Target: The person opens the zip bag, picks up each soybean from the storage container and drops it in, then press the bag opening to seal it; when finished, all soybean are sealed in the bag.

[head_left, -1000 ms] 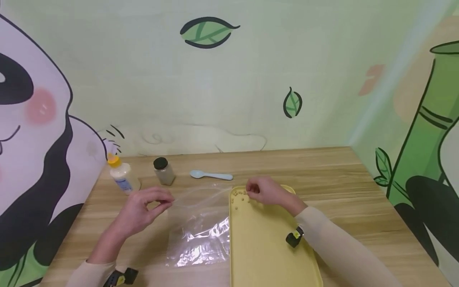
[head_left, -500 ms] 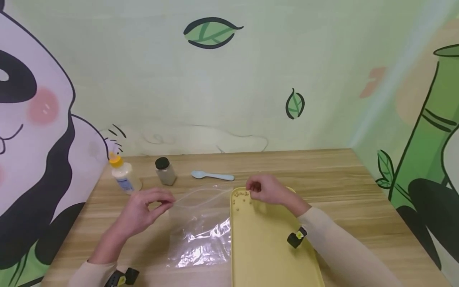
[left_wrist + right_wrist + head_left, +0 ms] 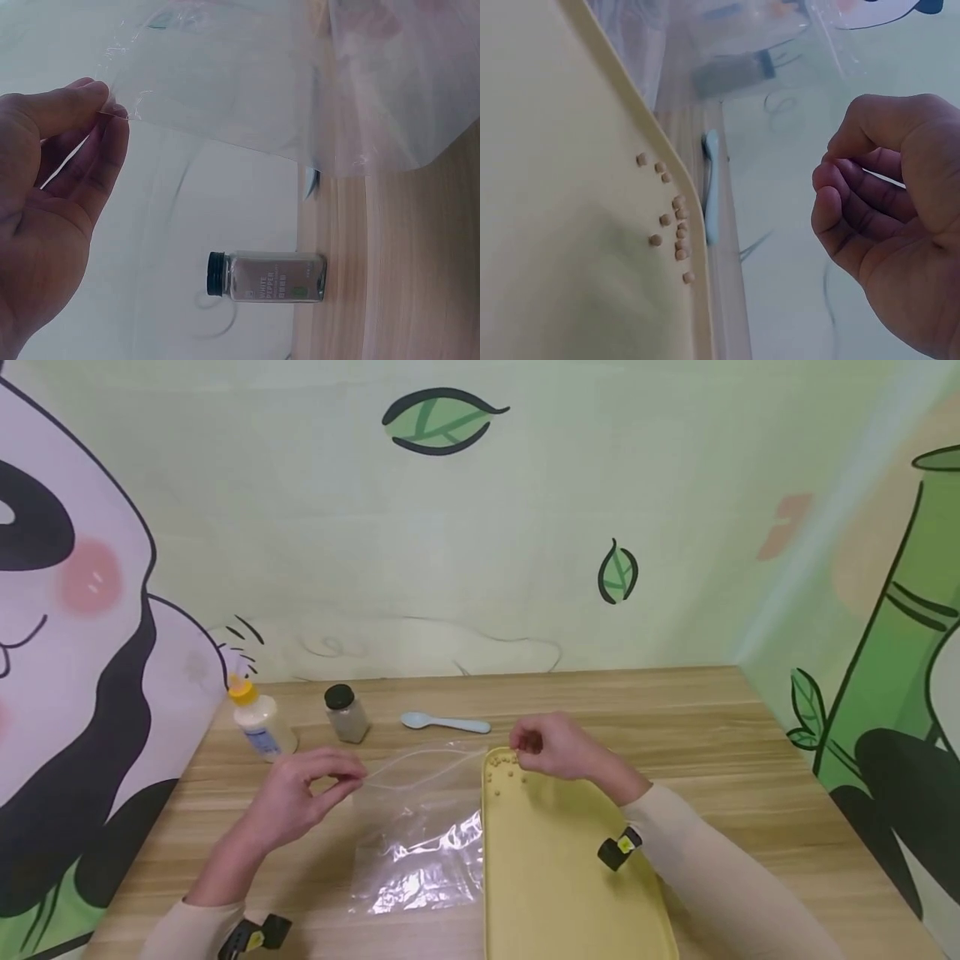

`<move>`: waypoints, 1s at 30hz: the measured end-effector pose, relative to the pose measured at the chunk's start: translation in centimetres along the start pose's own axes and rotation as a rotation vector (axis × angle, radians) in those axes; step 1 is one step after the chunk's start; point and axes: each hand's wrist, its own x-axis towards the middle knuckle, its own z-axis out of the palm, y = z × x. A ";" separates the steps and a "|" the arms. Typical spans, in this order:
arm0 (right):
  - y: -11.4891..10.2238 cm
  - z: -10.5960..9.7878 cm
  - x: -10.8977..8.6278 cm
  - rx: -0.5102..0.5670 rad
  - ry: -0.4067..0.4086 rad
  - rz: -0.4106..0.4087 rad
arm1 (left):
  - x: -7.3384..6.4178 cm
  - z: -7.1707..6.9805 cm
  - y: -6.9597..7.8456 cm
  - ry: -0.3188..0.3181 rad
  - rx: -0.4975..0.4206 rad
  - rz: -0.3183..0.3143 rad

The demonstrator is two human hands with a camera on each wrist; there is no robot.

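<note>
My left hand [image 3: 300, 793] pinches the left edge of a clear zip-top plastic bag [image 3: 420, 860] between thumb and fingertips. The bag's mouth is spread in a lens shape, its two lines meeting toward my right hand [image 3: 558, 747]. That hand pinches at the bag's right end, above the far left corner of a yellow tray [image 3: 570, 877]; the film there is nearly invisible. In the right wrist view its thumb and fingertips [image 3: 829, 176] are together. Several small round tan beads or beans [image 3: 681, 217] lie in the tray's corner. The left wrist view shows the bag's film [image 3: 225, 82] hanging.
A blue spoon [image 3: 446, 723] lies behind the bag. A white pepper jar [image 3: 274, 277] with a black lid and a white bottle [image 3: 262, 722] with a yellow cap stand at the back left. A painted wall [image 3: 315, 527] rises behind the wooden table [image 3: 660, 702].
Both hands keep nearly the same pinching pose, and the bag's mouth stays spread. The right hand has shifted slightly up and left; the whole view moves a little.
</note>
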 end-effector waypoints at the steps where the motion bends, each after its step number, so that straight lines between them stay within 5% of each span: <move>1: -0.2 -0.1 0.1 0.004 0.000 -0.006 | 0.0 0.0 0.0 0.002 -0.001 0.001; 30: -4.9 0.1 2.5 0.041 0.086 -0.226 | 0.2 -0.1 0.0 0.021 0.065 0.001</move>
